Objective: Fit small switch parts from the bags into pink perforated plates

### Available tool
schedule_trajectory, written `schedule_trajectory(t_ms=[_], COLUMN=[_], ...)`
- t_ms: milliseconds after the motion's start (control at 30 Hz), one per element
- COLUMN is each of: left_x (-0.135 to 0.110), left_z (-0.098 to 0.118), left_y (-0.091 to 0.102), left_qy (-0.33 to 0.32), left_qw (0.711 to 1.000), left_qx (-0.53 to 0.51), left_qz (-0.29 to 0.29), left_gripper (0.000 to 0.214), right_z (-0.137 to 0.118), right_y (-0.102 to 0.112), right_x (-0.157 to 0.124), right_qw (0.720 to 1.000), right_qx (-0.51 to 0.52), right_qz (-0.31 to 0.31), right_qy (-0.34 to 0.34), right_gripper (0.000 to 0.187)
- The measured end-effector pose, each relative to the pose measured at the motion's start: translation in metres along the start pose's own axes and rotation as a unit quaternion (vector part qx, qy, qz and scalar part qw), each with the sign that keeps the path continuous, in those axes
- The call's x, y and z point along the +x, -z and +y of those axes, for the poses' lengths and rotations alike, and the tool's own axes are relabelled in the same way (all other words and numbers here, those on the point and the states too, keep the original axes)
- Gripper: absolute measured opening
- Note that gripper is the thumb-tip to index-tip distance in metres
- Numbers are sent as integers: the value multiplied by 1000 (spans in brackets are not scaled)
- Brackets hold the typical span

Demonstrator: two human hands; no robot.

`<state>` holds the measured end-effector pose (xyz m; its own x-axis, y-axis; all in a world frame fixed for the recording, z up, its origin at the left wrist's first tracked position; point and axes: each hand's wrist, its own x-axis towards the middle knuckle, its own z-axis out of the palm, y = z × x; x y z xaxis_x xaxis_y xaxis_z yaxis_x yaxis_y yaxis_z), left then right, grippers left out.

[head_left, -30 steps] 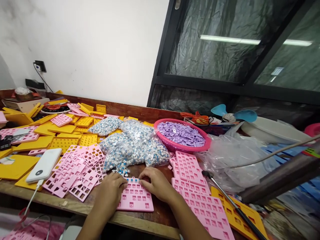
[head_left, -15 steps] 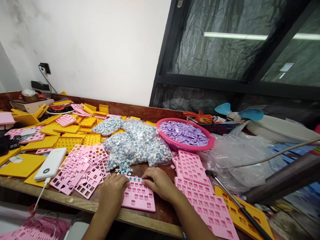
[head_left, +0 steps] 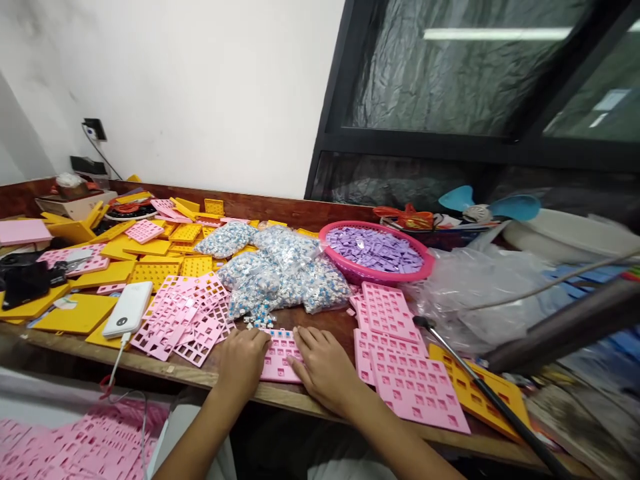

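Observation:
A pink plate with rows of square sockets lies flat near the table's front edge. Blue-and-white key switches sit in its top row. My left hand is closed on the plate's left edge, fingertips at the upper left corner. Across the right side lies my right hand, fingers stretched out and thumb apart over the sockets; what its fingertips touch is hidden. Loose switches are spilled just behind the plate, in front of clear bags full of switches.
Pink lattice sheets and a white power bank with a cable lie left, before piled yellow plates. Right are stacked pink plates, a black rod over a yellow plate, and a pink basket of purple pieces.
The view has shifted, so the table sits higher in the picture. My right hand has moved further over the plate, its fingers straighter. My left hand stays at the left edge.

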<state>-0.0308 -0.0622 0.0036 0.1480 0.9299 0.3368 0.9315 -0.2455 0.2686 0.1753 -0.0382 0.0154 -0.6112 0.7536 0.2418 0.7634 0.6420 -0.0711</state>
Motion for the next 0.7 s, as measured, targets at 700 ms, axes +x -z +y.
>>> schedule_trajectory(t_ms=[700], left_x=[-15], left_z=[-37], left_y=[-3], left_qy=[-9], left_qw=[987], left_qx=[-131], left_qz=[90], left_gripper=[31], right_z=[2], right_y=[-14], right_x=[92], right_qw=[980], right_qx=[179], right_qz=[-2], right_qy=[-91], right_gripper=[16])
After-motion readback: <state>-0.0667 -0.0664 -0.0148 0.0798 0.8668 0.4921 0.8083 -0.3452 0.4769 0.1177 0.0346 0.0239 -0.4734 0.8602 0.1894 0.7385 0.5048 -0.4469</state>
